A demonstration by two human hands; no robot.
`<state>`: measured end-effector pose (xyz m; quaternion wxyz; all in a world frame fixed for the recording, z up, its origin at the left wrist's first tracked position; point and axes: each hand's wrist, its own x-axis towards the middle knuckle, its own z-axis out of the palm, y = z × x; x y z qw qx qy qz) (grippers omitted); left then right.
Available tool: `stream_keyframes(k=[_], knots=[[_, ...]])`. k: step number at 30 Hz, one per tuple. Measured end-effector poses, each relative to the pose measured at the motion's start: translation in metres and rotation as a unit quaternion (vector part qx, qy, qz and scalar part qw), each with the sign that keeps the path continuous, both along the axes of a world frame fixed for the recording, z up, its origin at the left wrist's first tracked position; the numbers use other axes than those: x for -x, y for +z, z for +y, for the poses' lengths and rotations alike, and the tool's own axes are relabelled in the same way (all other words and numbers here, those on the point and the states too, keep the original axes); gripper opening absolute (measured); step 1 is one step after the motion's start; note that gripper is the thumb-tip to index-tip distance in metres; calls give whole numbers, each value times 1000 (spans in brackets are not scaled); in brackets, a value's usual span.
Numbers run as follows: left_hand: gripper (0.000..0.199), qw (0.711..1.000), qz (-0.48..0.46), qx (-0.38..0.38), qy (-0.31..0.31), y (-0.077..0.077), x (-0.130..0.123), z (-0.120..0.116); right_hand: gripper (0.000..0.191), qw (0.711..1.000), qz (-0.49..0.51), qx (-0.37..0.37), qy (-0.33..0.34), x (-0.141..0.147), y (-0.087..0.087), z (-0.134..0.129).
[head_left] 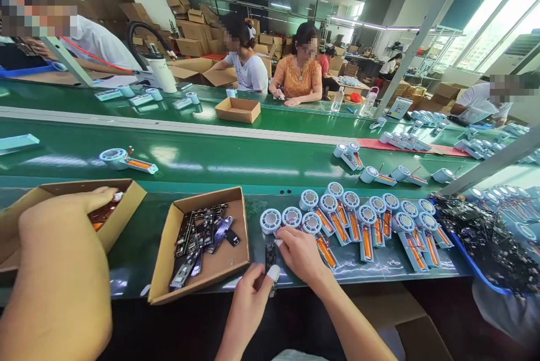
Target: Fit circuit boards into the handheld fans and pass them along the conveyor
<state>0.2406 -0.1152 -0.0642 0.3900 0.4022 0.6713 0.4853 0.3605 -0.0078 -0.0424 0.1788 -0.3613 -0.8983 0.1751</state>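
My left hand [248, 299], with a white cover on its thumb, pinches a narrow black circuit board [270, 257] at the bench's front edge. Close beside the board's upper end is my right hand [301, 251], its thumb and fingers pressed together; whatever is between them is too small to name. To the left, an open cardboard box [242, 231] holds several dark circuit boards [202, 231]. Right of my hands lie several light-blue round-headed housings [367, 215] with orange parts in their handles.
At the left, another person's arm [63, 260] reaches into a second cardboard box [135, 198]. A blue tray [476, 265] heaped with black boards stands at the right. Beyond runs a green conveyor [232, 153] with housings; people sit across it.
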Motion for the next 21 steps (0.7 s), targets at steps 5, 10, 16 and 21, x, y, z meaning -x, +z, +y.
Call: stream_keyframes(k=[5, 10, 16, 21], knots=[[44, 999, -26, 44, -10, -2, 5, -9, 25, 995, 64, 61, -45, -9, -8, -23], [50, 979, -192, 66, -14, -14, 7, -20, 34, 985, 156, 62, -25, -12, -23, -35], [39, 967, -247, 52, 29, -14, 0, -29, 34, 967, 235, 101, 16, -15, -21, -35], [34, 988, -114, 81, 57, -16, -3, -24, 30, 954, 225, 187, -59, -12, -13, -39]])
